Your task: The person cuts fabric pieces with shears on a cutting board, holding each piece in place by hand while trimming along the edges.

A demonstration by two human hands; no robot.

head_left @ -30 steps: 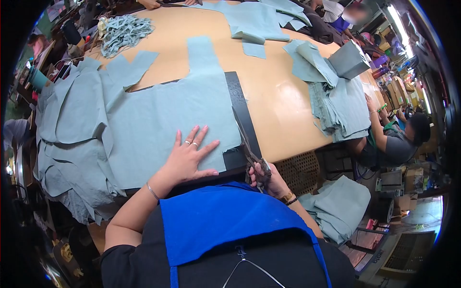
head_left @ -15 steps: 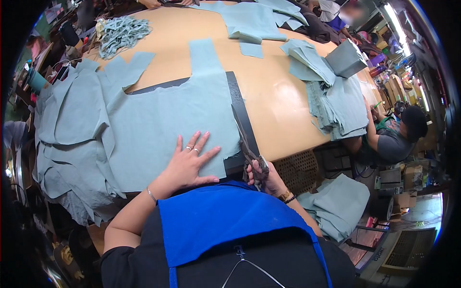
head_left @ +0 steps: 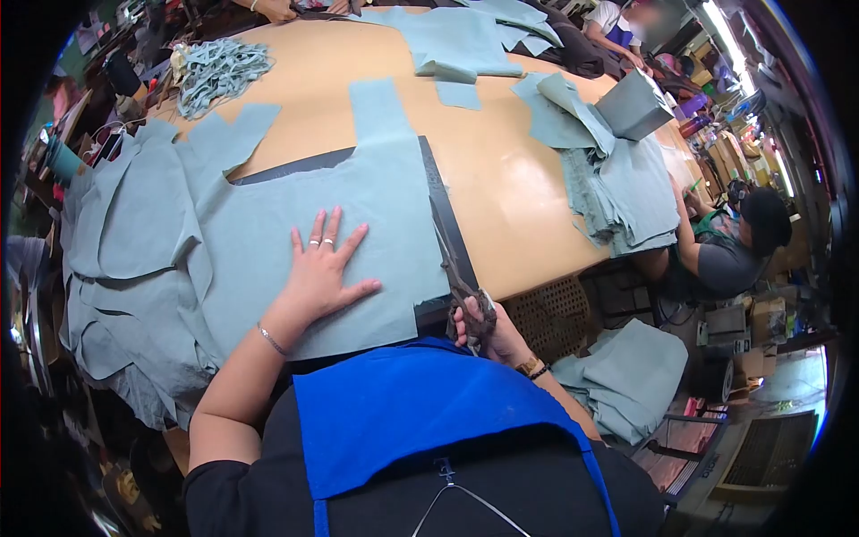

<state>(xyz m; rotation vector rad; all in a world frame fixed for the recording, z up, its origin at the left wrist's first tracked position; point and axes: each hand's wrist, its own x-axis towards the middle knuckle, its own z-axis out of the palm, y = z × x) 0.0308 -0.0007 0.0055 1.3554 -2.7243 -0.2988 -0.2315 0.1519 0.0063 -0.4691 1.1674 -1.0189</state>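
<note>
My left hand (head_left: 324,270) lies flat on a pale green fabric piece (head_left: 259,233), fingers spread, with rings and a bracelet showing. Beneath that fabric is a dark board (head_left: 440,192), its right strip showing beyond the cut edge. Scissors (head_left: 472,315) with dark, cloth-wrapped handles are gripped in my right hand (head_left: 492,329) at the table's near edge. Their blades point away from me along the fabric's right edge. Whether the blades are parted I cannot tell.
More green fabric (head_left: 134,215) drapes off the table's left side. A stack of cut pieces (head_left: 631,192) lies on the right under a grey metal block (head_left: 635,106). Fabric strips (head_left: 224,73) are heaped at the far left. A person (head_left: 738,246) sits at the right.
My left hand has slid up and to the left on the fabric, away from the cut edge. My right hand with the scissors stays almost where it was.
</note>
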